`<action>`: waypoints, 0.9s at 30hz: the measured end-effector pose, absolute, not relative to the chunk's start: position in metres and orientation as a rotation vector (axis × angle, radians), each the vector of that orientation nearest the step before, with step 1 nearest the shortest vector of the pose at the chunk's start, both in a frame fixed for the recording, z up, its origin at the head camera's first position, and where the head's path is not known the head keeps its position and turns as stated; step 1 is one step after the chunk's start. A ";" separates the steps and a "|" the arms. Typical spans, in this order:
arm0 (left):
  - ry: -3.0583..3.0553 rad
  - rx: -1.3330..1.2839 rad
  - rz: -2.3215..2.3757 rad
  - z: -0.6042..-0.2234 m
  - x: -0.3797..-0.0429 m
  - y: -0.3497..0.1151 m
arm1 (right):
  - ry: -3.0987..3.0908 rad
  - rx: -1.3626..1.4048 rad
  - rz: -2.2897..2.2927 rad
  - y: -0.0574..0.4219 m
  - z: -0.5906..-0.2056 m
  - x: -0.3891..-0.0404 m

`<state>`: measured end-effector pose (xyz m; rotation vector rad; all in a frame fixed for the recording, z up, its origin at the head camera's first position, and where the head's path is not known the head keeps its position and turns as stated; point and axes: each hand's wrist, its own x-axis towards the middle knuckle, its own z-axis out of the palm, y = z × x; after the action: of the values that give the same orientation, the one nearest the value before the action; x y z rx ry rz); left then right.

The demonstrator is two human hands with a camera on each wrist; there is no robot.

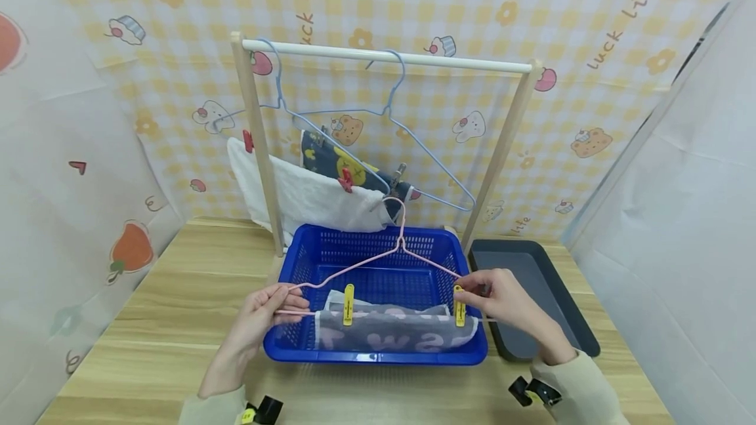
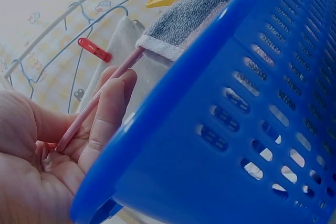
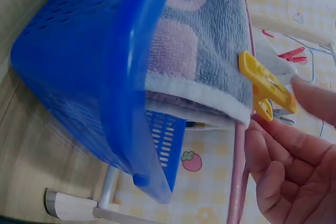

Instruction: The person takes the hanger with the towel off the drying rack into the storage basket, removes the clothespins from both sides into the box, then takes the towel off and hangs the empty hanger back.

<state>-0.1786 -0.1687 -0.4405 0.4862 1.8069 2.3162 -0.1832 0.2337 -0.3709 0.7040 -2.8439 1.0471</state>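
A pink clothes hanger [image 1: 360, 263] is held over a blue basket [image 1: 378, 357]. At its left corner my left hand [image 1: 267, 312] grips it, fingers curled round the wire. A grey towel [image 1: 396, 334] with pinkish lettering and a white edge drapes over the hanger's lower bar. One yellow clothespin [image 1: 348, 305] sits on the towel's left part. My right hand [image 1: 502, 297] pinches another yellow clothespin [image 1: 459, 307] at the towel's right end. In the right wrist view, the thumb lies against this clothespin [image 3: 270, 87], and the other fingers are beside the hanger bar.
Behind the basket stands a rack with a white rail [image 1: 384, 56]. Two blue hangers [image 1: 431, 153] hang on it, carrying a white towel [image 1: 307, 199] with red clothespins [image 1: 346, 180] and a dark patterned cloth [image 1: 321, 153]. A dark grey tray [image 1: 567, 307] lies at the right.
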 end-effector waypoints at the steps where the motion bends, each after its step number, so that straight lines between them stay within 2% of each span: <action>1: 1.807 0.480 2.317 -0.440 -0.179 -0.169 | -2.849 0.709 1.055 0.234 -0.371 -0.184; 9: 1.820 0.405 2.303 -0.438 -0.179 -0.170 | -2.766 0.612 1.272 0.232 -0.370 -0.184; 16: 1.872 0.357 2.300 -0.437 -0.179 -0.167 | -2.599 0.394 1.459 0.230 -0.364 -0.188; 27: 1.882 0.355 2.304 -0.437 -0.180 -0.165 | -2.651 0.206 1.177 0.240 -0.355 -0.189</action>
<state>-0.1800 -0.1645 -0.4367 0.3551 1.8824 2.3036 -0.1890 0.2397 -0.3546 0.2065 -2.6507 1.1768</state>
